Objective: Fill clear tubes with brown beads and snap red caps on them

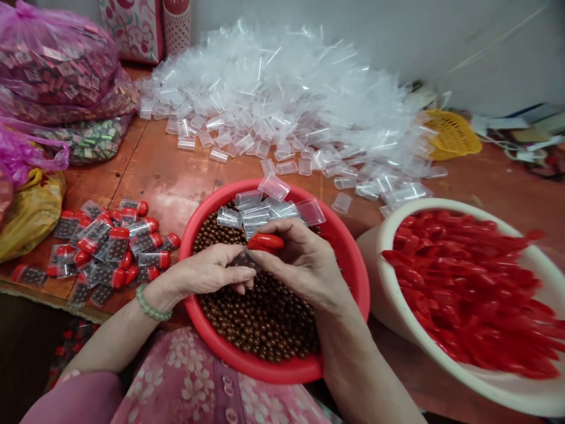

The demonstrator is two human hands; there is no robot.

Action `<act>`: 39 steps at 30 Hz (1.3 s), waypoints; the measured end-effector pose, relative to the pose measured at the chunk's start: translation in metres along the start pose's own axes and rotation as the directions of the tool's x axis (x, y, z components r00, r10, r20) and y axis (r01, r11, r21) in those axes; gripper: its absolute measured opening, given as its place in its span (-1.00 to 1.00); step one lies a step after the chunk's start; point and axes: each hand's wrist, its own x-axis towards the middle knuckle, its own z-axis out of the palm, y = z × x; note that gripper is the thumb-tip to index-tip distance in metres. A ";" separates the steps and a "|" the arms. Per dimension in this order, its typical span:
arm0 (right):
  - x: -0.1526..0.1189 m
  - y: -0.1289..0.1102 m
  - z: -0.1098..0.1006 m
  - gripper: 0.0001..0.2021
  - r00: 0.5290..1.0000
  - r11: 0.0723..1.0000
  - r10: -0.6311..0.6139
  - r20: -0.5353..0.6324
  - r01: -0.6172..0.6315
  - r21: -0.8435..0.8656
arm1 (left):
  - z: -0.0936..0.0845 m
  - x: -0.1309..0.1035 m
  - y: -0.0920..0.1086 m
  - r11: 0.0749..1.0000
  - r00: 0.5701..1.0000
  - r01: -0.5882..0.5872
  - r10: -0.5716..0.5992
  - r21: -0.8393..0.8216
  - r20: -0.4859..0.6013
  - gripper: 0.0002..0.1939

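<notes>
My left hand [225,268] pinches a small clear plastic case [243,258] with brown balls inside. Close against it, my right hand [304,259] grips a glossy red plastic cap [265,241] between thumb and fingers. Whether cap and case touch is hidden by the fingers. Both hands are over a red basin [359,282] holding many shiny brown balls [265,330]. Several empty clear cases [256,215] lie on the balls beyond my fingers.
Capped, filled cases [117,244] lie piled on the wooden table at left, near plastic bags [57,65]. A heap of clear cases [282,100] spreads along the back. At right, a cream tub [386,253] holds red caps [477,294]; a yellow basket [454,132] sits behind.
</notes>
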 end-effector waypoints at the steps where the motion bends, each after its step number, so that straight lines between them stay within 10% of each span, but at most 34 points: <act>1: 0.000 0.000 0.002 -0.78 1.000 1.000 -0.001 -0.025 0.000 -0.020 | 0.001 0.001 -0.001 0.999 1.000 -0.004 0.005 0.037 -0.015 -0.82; 6: 0.000 -0.003 0.007 -0.82 0.992 0.998 0.038 -0.118 -0.043 -0.041 | 0.004 0.004 -0.005 0.949 0.987 -0.080 0.119 0.306 -0.109 -0.81; 14: -0.003 -0.007 0.002 -0.78 0.952 0.974 0.171 -0.254 -0.124 0.191 | 0.003 -0.005 0.005 0.991 0.991 -0.134 0.134 -0.019 -0.020 -0.81; 21: -0.008 -0.012 0.006 -0.79 0.942 0.980 0.143 -0.303 -0.094 0.173 | 0.008 0.000 0.005 0.950 0.976 -0.100 0.151 0.294 -0.155 -0.84; 39: -0.008 -0.013 0.007 -0.80 0.946 0.981 0.157 -0.285 -0.115 0.159 | -0.003 0.006 0.009 0.965 0.991 -0.091 0.112 0.246 -0.076 -0.82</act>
